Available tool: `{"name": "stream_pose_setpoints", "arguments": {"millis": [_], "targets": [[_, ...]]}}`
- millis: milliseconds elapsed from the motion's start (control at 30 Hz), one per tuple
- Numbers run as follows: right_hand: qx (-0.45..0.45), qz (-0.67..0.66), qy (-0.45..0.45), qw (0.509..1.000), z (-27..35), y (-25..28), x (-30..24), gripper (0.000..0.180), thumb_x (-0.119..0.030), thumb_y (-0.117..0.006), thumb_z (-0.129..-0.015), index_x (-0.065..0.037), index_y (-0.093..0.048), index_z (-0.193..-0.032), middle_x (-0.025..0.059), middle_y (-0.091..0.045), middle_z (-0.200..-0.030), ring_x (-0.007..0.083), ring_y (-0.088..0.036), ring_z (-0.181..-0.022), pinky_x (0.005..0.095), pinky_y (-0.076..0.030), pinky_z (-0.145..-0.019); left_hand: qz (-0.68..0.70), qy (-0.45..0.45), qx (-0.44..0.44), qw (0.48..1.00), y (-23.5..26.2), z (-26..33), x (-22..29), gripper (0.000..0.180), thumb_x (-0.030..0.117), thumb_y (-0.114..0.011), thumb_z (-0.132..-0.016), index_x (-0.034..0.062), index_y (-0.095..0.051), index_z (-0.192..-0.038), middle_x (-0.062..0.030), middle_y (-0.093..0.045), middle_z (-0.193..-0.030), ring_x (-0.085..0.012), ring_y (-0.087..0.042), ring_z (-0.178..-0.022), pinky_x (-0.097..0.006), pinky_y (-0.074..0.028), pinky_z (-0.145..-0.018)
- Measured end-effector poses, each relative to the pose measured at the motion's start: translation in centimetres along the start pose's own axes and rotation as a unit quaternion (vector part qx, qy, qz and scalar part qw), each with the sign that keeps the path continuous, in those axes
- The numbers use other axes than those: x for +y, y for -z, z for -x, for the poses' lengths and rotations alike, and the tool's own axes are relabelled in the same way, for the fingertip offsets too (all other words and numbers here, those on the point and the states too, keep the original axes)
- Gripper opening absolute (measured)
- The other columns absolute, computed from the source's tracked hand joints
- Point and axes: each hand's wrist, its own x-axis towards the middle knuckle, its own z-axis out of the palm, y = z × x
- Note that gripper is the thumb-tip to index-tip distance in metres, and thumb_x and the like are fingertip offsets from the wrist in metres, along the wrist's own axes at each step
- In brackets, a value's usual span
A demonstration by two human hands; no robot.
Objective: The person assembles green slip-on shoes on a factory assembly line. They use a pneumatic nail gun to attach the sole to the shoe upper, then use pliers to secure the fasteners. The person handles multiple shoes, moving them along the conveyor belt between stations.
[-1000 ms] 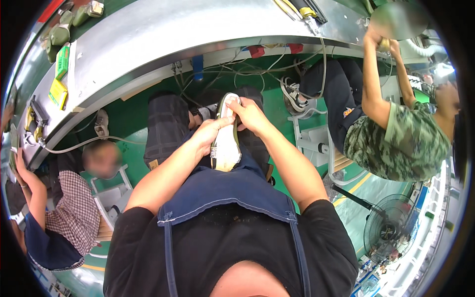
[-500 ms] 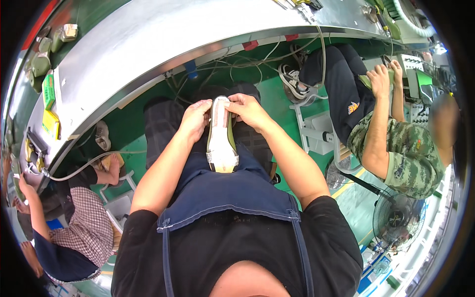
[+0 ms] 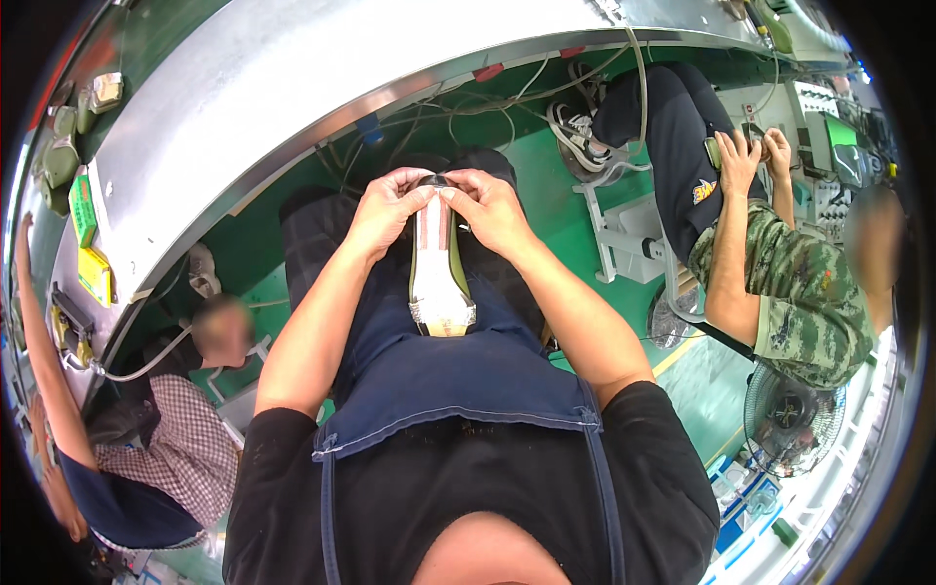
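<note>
An olive-green shoe upper lies bottom up in my lap, pointing away from me, with a white insole showing. It seems to be stretched over a shoe last, whose yellowish end shows against my apron. My left hand pinches the far end from the left. From the right, my right hand pinches the same end, both thumbs pressing on the bottom face. A dark edge shows between my fingertips; the fingers beneath are hidden.
A metal-topped workbench curves in front of me, with green and yellow boxes on its left. At right sits a person in a camouflage shirt, near a standing fan. Another person in a checked garment is at left. Cables hang beneath the bench.
Both hands have closed in over the far end of the shoe upper, thumbs now side by side, and a dark edge shows there. The person at left has leaned and reached forward.
</note>
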Motion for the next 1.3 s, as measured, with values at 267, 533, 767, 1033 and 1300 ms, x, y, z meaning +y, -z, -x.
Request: {"name": "stream_pose_setpoints", "arguments": {"millis": [267,533,767,1033,1300], "targets": [[0.03,0.077,0.033,0.996,0.9,0.3,-1.7,0.036,-0.022,-0.074,-0.095,0.006,-0.072,-0.119,0.0164,-0.07,-0.098,0.0247,-0.072,-0.084,0.0361,-0.057,-0.079,-0.291,-0.089,0.012,0.952,-0.2,0.8,1.9,0.035,0.016,-0.07,-0.098,0.0009,-0.073,-0.129,-0.0091,-0.067,-0.114,-0.0214,-0.067,-0.108,-0.033,-0.052,-0.098],[0.018,0.131,0.061,0.989,1.2,0.5,-2.4,0.035,-0.016,-0.074,-0.097,0.002,-0.071,-0.126,0.0124,-0.069,-0.103,0.0177,-0.07,-0.081,0.0317,-0.057,-0.076,-0.305,-0.125,0.019,0.944,-0.2,0.9,1.5,0.035,0.019,-0.071,-0.098,0.0021,-0.075,-0.128,-0.0122,-0.066,-0.109,-0.0246,-0.066,-0.104,-0.035,-0.053,-0.093],[0.027,0.181,0.137,0.974,1.6,0.1,-2.4,0.036,-0.015,-0.074,-0.097,-0.005,-0.072,-0.132,0.012,-0.07,-0.107,0.0227,-0.071,-0.089,0.033,-0.057,-0.08,-0.302,-0.141,0.029,0.942,-0.1,1.3,0.8,0.033,0.015,-0.069,-0.1,0.0013,-0.074,-0.129,-0.0119,-0.065,-0.11,-0.0244,-0.066,-0.105,-0.034,-0.053,-0.094],[0.028,0.157,0.165,0.973,1.3,0.1,-3.1,0.031,-0.012,-0.073,-0.094,-0.002,-0.075,-0.124,0.0174,-0.074,-0.11,0.0341,-0.073,-0.1,0.0397,-0.058,-0.089,-0.303,-0.19,0.065,0.932,-0.3,1.8,-0.2,0.03,0.013,-0.068,-0.1,0.0005,-0.075,-0.126,-0.0124,-0.067,-0.106,-0.0244,-0.066,-0.103,-0.034,-0.053,-0.092],[0.039,0.158,0.167,0.972,1.8,-0.3,-3.4,0.029,-0.011,-0.072,-0.094,-0.001,-0.076,-0.12,0.0182,-0.075,-0.112,0.0337,-0.074,-0.103,0.0387,-0.058,-0.092,-0.316,-0.192,0.078,0.926,-0.4,2.5,-0.4,0.031,0.017,-0.064,-0.104,-0.0007,-0.074,-0.127,-0.0108,-0.068,-0.107,-0.0231,-0.065,-0.104,-0.033,-0.052,-0.092]]}}
